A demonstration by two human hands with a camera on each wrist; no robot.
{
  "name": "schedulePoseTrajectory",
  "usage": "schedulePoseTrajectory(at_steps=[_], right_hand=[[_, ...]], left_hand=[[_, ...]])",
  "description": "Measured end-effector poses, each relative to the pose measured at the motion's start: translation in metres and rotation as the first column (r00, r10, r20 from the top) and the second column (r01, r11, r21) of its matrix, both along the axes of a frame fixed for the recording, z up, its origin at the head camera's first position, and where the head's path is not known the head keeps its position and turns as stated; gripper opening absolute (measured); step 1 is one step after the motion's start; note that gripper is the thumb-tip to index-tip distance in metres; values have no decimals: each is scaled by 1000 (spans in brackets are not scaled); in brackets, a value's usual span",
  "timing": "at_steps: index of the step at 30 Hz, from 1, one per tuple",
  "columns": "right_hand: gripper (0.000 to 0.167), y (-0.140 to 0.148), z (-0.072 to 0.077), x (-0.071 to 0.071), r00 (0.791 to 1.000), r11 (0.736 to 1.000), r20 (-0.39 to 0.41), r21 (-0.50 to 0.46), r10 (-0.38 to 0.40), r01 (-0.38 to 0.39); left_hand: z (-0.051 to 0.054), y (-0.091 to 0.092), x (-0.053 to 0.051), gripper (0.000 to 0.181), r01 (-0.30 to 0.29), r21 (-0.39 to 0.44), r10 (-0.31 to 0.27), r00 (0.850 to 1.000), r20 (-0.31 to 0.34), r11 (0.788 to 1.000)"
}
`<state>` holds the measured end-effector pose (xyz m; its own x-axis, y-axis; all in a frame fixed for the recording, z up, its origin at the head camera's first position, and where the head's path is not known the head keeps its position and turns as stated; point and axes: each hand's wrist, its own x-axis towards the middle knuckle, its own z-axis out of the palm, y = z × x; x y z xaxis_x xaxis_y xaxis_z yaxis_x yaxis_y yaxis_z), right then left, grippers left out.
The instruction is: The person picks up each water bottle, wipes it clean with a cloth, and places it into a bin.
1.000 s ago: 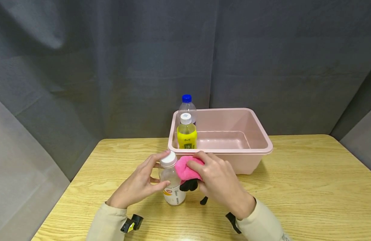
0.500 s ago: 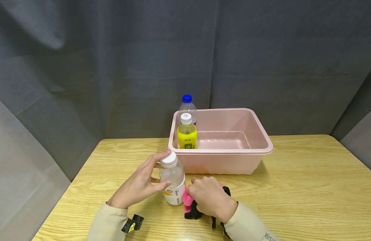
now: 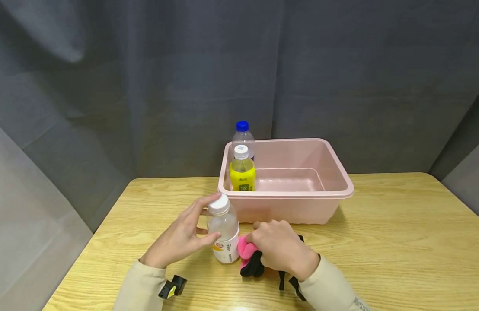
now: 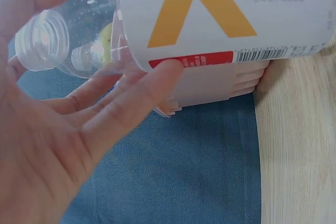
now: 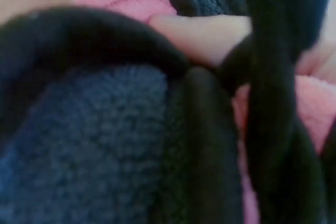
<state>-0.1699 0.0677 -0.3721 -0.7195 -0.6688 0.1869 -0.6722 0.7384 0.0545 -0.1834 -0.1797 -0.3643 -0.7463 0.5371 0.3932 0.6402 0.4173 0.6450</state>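
Note:
A clear plastic bottle [image 3: 226, 249] with a white cap and a white-and-orange label stands on the table in the head view. My left hand [image 3: 183, 235] holds it from the left, index finger at the cap and thumb on the near side. In the left wrist view, fingers lie along the label of this bottle [image 4: 210, 19]. My right hand [image 3: 284, 248] grips a bunched pink-and-black cloth [image 3: 246, 249], its pink part against the bottle's lower right side. Dark folds of the cloth [image 5: 100, 135] fill most of the right wrist view, hiding the fingertips.
Just behind the bottle is a pink plastic tub [image 3: 286, 194]. Inside its left end stand a yellow-labelled bottle [image 3: 242, 175] with a white cap and a clear bottle [image 3: 243, 137] with a blue cap. A dark curtain [image 3: 200, 86] hangs behind the wooden table [image 3: 399, 242].
My right hand has brought the cloth down from beside the bottle's neck to its lower label, then slightly up and right. The left hand keeps its hold; the bottle stays in place.

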Motion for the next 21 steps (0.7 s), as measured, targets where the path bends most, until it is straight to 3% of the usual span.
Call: schedulePoseTrajectory(at_steps=[7, 13, 21], right_hand=[[36, 22, 26, -3, 1000, 996, 16, -91, -13, 14], [43, 35, 40, -4, 996, 971, -93, -238, -12, -11], [46, 30, 42, -10, 960, 922, -275, -358, 46, -147]], left_hand=[[-1, 7, 0, 76, -42, 2, 42, 999, -11, 999], [-3, 14, 0, 72, -100, 19, 101, 993, -65, 995], [-5, 8, -1, 66, -54, 64, 60, 993, -100, 996]])
